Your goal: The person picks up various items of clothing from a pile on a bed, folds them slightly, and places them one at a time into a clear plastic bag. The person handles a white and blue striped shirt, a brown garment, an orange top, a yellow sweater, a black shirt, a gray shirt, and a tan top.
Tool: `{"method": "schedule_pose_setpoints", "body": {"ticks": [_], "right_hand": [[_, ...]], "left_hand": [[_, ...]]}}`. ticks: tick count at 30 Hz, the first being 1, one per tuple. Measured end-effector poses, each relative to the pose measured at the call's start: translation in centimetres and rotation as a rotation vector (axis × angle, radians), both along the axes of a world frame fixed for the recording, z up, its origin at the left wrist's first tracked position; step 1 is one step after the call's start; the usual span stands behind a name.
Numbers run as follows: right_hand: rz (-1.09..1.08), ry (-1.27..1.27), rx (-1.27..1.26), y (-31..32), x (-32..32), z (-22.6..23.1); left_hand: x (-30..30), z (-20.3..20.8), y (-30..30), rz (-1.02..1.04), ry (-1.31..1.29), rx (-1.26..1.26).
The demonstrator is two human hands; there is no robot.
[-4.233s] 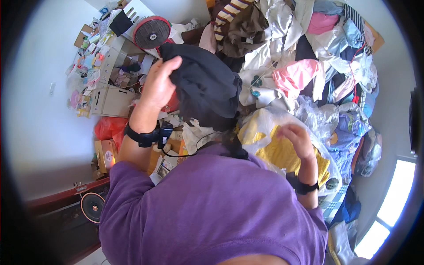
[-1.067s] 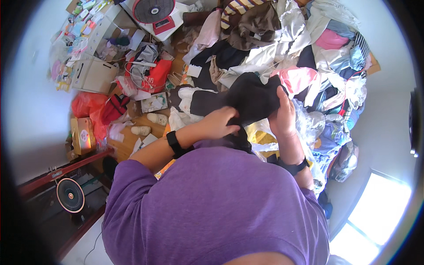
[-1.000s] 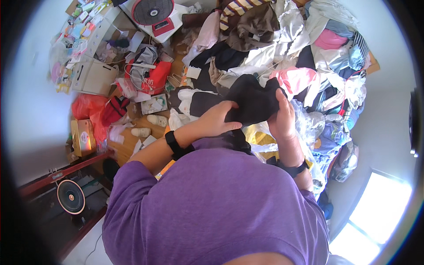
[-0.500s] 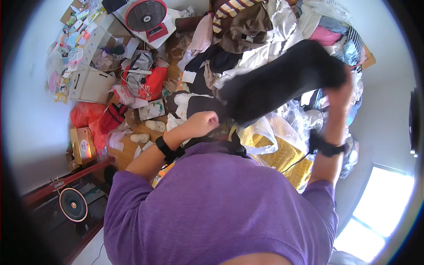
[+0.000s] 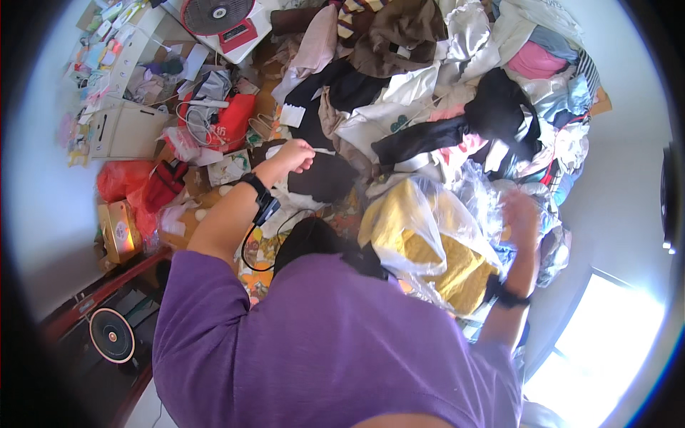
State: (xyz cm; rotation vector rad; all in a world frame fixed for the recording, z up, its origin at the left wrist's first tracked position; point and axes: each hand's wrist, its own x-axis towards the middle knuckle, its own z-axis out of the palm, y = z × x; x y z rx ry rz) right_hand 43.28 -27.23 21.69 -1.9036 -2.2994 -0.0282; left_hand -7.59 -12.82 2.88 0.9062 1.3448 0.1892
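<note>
My left hand [image 5: 294,155] is closed in a pinch above a dark brown cloth [image 5: 322,178]. A thin white strip [image 5: 324,151] shows at its fingertips; whether it is gripped I cannot make out. On the clothes pile lies a limp black garment [image 5: 503,107], one long part stretched out to the left. My right hand [image 5: 521,214] is smeared by motion beside a clear plastic bag [image 5: 479,196], apart from the black garment. Its fingers cannot be read. Closer to me, yellow knitted cloth [image 5: 457,274] sits in clear plastic.
Heaped clothes, with a brown garment [image 5: 396,36] and a pink one [image 5: 535,60], fill the far side. At left are a red bag [image 5: 235,121], an orange-brown box [image 5: 118,232] and a red-framed fan heater [image 5: 217,14]. A cable [image 5: 245,250] hangs from my left wristband.
The black garment has left my right hand and now lies on the pile. My right hand has come down toward me; my left hand has moved left and farther out, over the dark cloth.
</note>
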Motion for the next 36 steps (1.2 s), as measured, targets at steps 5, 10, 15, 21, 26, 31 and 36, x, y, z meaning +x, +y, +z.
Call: {"method": "schedule_pose_setpoints", "body": {"ticks": [5, 10, 15, 21, 26, 31, 36], "right_hand": [[-1.023, 1.004, -0.516, -11.2, -12.2, -3.9], [-1.515, 1.324, -0.353, -20.2, -16.2, -7.6], [-1.567, 1.452, -0.336, -21.5, -18.5, -7.7], [-1.278, 1.355, -0.451, -19.0, -16.9, -5.9], [-0.930, 1.146, -0.366, -15.0, -17.1, -2.4], [-0.279, 1.069, -0.197, -8.3, -21.3, 3.7], [0.244, 0.710, -0.268, -3.4, -23.3, 7.3]], "left_hand": [[4.6, -8.3, 9.7, 0.171, -0.077, 0.022], [9.8, -21.9, 18.7, 0.191, 0.453, 0.642], [14.2, -20.1, 16.8, 0.064, 0.549, 0.505], [10.9, -3.7, 7.7, -0.041, 0.021, 0.495], [10.4, 14.7, -2.6, -0.158, -0.482, 0.336], [11.8, 22.5, -8.8, -0.604, -0.625, 0.354], [11.2, 26.0, -10.2, -0.798, -0.659, 0.661]]}}
